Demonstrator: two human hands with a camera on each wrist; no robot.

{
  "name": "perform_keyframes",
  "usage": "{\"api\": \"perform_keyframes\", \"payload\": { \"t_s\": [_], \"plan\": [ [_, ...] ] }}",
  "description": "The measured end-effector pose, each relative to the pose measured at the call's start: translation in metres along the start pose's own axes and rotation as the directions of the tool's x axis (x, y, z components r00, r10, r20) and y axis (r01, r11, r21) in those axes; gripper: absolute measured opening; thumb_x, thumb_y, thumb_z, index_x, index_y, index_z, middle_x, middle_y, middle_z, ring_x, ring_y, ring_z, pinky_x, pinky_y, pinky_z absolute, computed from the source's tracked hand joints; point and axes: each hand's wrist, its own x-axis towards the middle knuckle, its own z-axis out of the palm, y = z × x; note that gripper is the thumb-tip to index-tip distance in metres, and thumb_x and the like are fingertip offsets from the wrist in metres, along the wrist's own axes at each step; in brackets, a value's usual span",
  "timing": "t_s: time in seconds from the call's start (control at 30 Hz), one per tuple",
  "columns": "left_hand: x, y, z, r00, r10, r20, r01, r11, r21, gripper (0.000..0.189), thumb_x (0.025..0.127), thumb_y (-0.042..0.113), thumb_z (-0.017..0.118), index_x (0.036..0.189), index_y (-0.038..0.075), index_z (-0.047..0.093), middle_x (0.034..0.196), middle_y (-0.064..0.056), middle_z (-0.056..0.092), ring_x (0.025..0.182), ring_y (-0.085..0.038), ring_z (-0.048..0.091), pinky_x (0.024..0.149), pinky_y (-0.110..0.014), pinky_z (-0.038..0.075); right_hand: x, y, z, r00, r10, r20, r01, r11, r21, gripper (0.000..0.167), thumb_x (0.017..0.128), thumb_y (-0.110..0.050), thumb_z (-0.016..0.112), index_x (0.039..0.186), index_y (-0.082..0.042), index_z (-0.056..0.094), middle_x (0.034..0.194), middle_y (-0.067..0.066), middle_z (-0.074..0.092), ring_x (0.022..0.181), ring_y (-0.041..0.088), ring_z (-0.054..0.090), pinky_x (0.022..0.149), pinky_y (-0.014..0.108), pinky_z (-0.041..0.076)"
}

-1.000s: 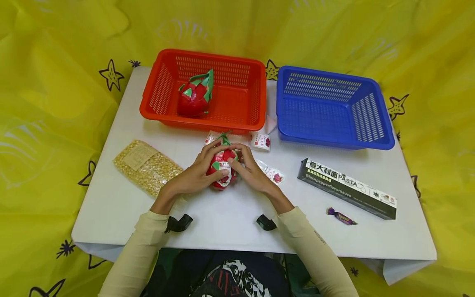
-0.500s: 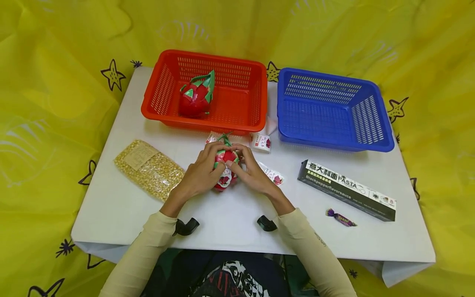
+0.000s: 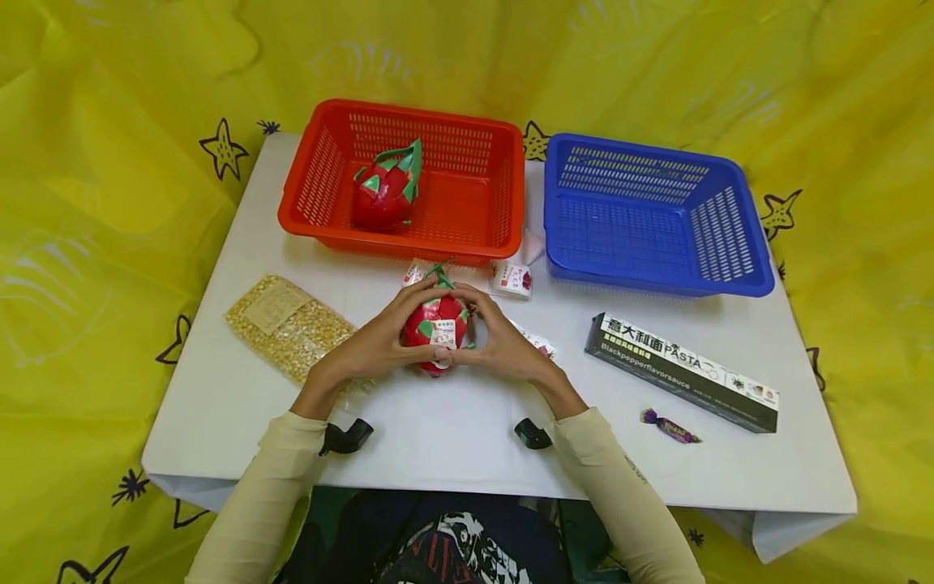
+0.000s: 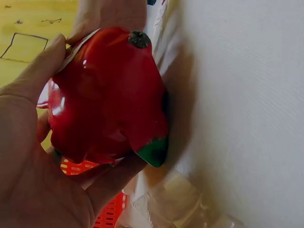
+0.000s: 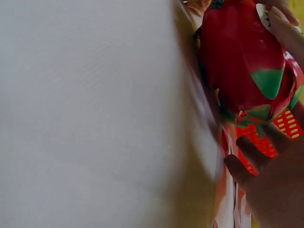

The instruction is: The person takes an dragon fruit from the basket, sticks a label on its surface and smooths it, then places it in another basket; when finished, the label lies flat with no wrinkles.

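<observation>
From the head view, my left grip point(image 3: 375, 342) and my right grip point(image 3: 505, 342) curve round a red dragon fruit point(image 3: 436, 313), holding it between them, thumbs meeting low on its front by a white sticker point(image 3: 443, 333). It is at the middle of the white bench point(image 3: 452, 446), on my side of the red basket point(image 3: 401, 244), in which a second dragon fruit point(image 3: 381, 199) sits toward the left. To the right of that basket stands the blue basket point(image 3: 657, 283). A bag of corn kernels point(image 3: 292, 332) lies by my left wrist; off to my right lie a pasta box point(image 3: 682, 373) and, nearer me, a purple-wrapped candy point(image 3: 673, 427). A small printed packet point(image 3: 514, 280) lies just before the red basket.

From the left wrist, glossy red skin fills my grasp, with a dark nub point(image 4: 139, 39) at one end; my thumb presses one side. Whether the fruit touches the bench I cannot tell.

From the right wrist, my thumb lies near the sticker, and some fingers spread beside the leafy end.
</observation>
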Motion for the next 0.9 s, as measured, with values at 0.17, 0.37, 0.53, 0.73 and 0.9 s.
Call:
{"api": "perform_keyframes", "payload": {
  "t_s": [0.17,0.37,0.53,0.73,0.9],
  "plan": [
    [0.002,0.0,0.0,1.0,-0.009,-0.004,0.009,1.0,0.016,0.08,0.097,0.023,0.079,0.164,0.03,0.036,0.175,-0.006,0.017,0.16,-0.029,0.021,0.121,-0.06,0.037,0.0,0.004,0.001,0.999,-0.031,-0.03,0.029,0.998,-0.055,0.098,0.082,-0.018,0.093,0.161,-0.018,0.035,0.172,0.003,0.028,0.155,0.028,0.03,0.125,0.055,0.033],
    [0.003,0.004,0.01,0.992,-0.082,-0.092,0.09,0.991,0.094,0.069,0.1,0.032,0.075,0.158,0.03,0.039,0.171,0.0,0.028,0.143,-0.03,0.044,0.103,-0.052,0.055,-0.001,0.008,0.005,0.999,-0.03,-0.039,0.029,0.999,-0.032,0.094,0.086,-0.027,0.09,0.162,-0.024,0.034,0.168,-0.001,0.033,0.154,0.024,0.034,0.125,0.054,0.032],
    [0.006,0.01,0.018,0.978,-0.135,-0.159,0.163,0.97,0.182,0.064,0.1,0.038,0.068,0.156,0.034,0.037,0.169,0.007,0.031,0.133,-0.029,0.047,0.087,-0.052,0.059,-0.001,0.012,0.004,0.997,-0.058,-0.056,0.059,0.998,0.024,0.081,0.094,-0.021,0.08,0.161,-0.021,0.035,0.161,0.002,0.041,0.146,0.022,0.041,0.124,0.051,0.032],
    [0.004,0.008,0.02,0.979,-0.128,-0.156,0.155,0.973,0.171,0.052,0.11,0.045,0.054,0.157,0.032,0.037,0.169,0.005,0.03,0.146,-0.031,0.038,0.102,-0.065,0.049,0.001,0.013,0.006,0.994,-0.08,-0.078,0.083,0.996,0.039,0.066,0.1,-0.018,0.069,0.158,-0.016,0.038,0.16,0.004,0.043,0.144,0.023,0.043,0.123,0.051,0.032],
    [0.004,0.006,0.02,0.983,-0.112,-0.143,0.132,0.982,0.138,0.052,0.113,0.049,0.043,0.16,0.031,0.032,0.171,0.002,0.026,0.151,-0.033,0.032,0.11,-0.069,0.041,0.002,0.011,0.011,0.992,-0.079,-0.103,0.086,0.994,0.062,0.06,0.102,-0.019,0.066,0.156,-0.015,0.04,0.154,0.006,0.047,0.137,0.024,0.048,0.117,0.053,0.037]
  ]
}}
